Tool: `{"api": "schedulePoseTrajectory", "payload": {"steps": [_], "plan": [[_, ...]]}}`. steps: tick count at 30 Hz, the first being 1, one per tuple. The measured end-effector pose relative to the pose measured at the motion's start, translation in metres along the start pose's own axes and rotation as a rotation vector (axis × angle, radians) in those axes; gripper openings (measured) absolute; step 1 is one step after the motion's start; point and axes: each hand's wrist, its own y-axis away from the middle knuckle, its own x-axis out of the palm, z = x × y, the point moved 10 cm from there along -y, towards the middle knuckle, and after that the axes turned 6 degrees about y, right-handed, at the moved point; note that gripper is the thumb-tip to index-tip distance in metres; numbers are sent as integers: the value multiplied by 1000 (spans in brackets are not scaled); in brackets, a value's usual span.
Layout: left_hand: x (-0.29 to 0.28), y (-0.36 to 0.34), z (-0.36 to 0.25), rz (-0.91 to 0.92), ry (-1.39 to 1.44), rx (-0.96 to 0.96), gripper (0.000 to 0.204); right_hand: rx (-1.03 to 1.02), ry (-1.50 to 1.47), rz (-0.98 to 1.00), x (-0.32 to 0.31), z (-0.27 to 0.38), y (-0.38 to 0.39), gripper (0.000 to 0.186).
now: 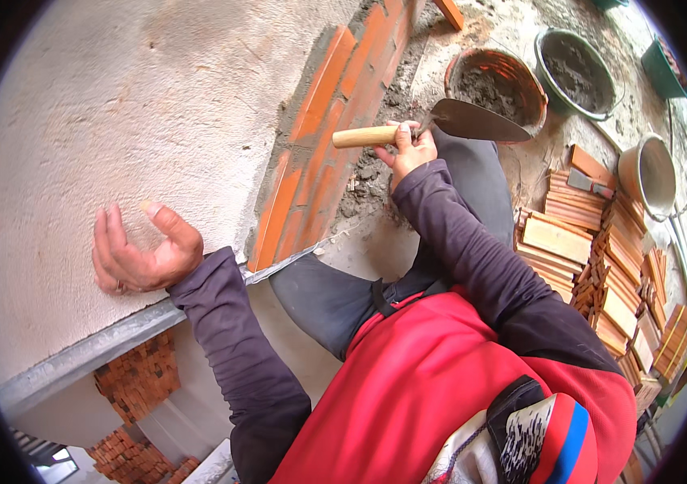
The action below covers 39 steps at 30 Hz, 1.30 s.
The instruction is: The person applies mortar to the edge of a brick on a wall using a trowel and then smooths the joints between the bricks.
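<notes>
My right hand (410, 153) grips a trowel (479, 121) close to where its pale wooden handle meets the metal blade. The handle points left, while the dark pointed blade reaches right, in front of an orange-red bucket (532, 90) of grey mortar. To the left of the trowel runs a low course of orange bricks (323, 89) with wet mortar in the joints. My left hand (146, 250) holds nothing; its fingers are loosely curled and apart, in front of the rough whitish plaster surface (150, 121). Whether it touches that surface I cannot tell.
A dark green tub (543, 68) of mortar and a beige bucket (650, 173) stand at the right. Stacked thin bricks (557, 238) fill the floor beside me, a flat-bladed tool (589, 184) on them. A grey ledge (85, 347) edges a drop, with more bricks (146, 375) below.
</notes>
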Motion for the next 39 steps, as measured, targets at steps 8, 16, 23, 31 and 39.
{"api": "schedulePoseTrajectory", "payload": {"steps": [8,16,23,31,39], "plan": [[3,0,-4,-6,-9,31,35,-56,-123,35,39,-5,0,12],[7,-1,-7,-6,19,37,37,-46,-75,192,23,-25,18,8],[7,3,-5,-11,8,47,39,711,223,392,28,-110,105,29],[6,3,-4,-17,-7,84,39,783,300,513,44,-130,143,32],[9,4,-5,-19,1,109,40,768,357,617,39,-154,164,35]]}}
